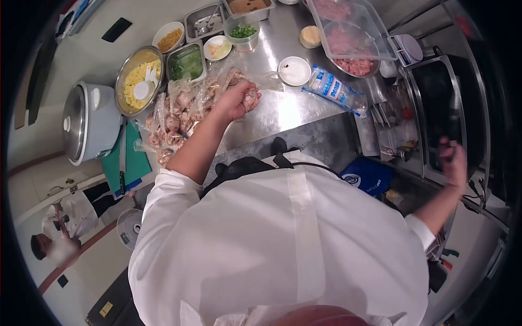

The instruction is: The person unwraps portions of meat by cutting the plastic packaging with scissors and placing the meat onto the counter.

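Note:
My left hand (237, 102) is closed around a small plastic-wrapped portion of meat (250, 99), held over the steel table. Beside that wrist lies a heap of similar bagged meat portions (173, 122) in clear plastic. Out to the right, my right hand (454, 165) is raised in front of a dark-fronted steel appliance (437, 108). Motion smears its fingers, so I cannot make out their grip. A blue-and-clear packet of ice bags (336, 89) and a white dish (294, 71) rest on the table to the right of my left hand.
A bowl of yellow rice (133, 81) with a white scoop stands by a rice cooker (92, 122). Chopped greens (243, 31) fill a tub. Pink meat (356, 66) sits beneath a clear bin (353, 32). A knife (122, 157) lies on a green board (136, 149). Another person (81, 214) is at lower left.

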Motion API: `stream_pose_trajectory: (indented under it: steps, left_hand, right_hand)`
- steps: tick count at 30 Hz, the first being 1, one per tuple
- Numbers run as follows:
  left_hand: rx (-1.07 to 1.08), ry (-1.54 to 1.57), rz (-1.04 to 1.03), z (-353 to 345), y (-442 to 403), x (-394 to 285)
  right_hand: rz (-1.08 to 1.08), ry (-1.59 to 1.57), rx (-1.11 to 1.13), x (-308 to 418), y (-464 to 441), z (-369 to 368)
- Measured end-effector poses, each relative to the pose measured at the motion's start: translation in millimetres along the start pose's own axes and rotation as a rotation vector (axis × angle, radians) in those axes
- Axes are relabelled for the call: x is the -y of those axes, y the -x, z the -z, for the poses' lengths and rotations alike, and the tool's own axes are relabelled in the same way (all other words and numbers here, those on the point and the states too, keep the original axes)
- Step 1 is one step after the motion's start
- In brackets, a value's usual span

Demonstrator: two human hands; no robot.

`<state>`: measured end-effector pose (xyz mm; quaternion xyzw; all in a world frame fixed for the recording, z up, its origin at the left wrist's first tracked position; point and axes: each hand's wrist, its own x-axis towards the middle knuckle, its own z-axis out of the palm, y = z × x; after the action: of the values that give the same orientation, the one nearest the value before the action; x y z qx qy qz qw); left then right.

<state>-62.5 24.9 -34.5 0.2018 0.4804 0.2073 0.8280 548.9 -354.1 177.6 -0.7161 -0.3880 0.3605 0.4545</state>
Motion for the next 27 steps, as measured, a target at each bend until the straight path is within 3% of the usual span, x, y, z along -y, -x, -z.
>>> stream_pose_trajectory:
  steps: [1, 2, 3, 5, 7, 8, 10, 11, 13, 20, 23, 25, 27]
  left_hand:
    - [-0.006, -0.016, 0.006, -3, 0, 2]
    - [-0.01, -0.019, 0.009, -12, 2, 5]
    - [-0.017, -0.037, -0.07, -25, 11, 4]
    - [-0.017, -0.067, -0.146, -41, 20, 6]
    - [0.061, -0.131, -0.248, -54, 21, 9]
    - [0.064, -0.139, -0.242, -59, 23, 9]
    - [0.047, -0.304, -0.306, -65, 27, 12]
    - [0.042, -0.308, -0.296, -67, 31, 17]
    - [0.1, -0.26, -0.541, -74, 36, 24]
    - [0.157, -0.564, -0.45, -89, 44, 42]
    - [0.15, -0.679, -0.513, -92, 39, 48]
    - [0.14, -0.627, -0.27, -90, 36, 46]
    - [0.203, -0.604, -0.226, -88, 34, 40]
  right_hand:
    - [-0.421, -0.225, -0.091, -11, -4, -61]
    - [-0.291, 0.012, 0.223, 17, 1, -145]
    - [-0.356, -0.028, 0.375, 12, -3, -204]
    - [-0.488, -0.092, 0.935, -17, -33, -274]
    - [-0.457, -0.046, 1.082, -28, -34, -335]
    - [-0.458, -0.055, 1.076, -31, -34, -354]
    - [-0.192, 0.082, 1.072, -35, -32, -376]
    - [-0.198, 0.071, 1.076, -36, -30, -375]
    - [-0.364, -0.109, 1.178, -32, -27, -374]
    - [-0.279, -0.221, 1.088, -54, -17, -378]
    - [-0.296, -0.271, 1.059, -47, -17, -380]
    - [-0.31, -0.272, 1.022, -38, -17, -379]
    - [-0.265, -0.232, 0.981, -42, -15, -383]
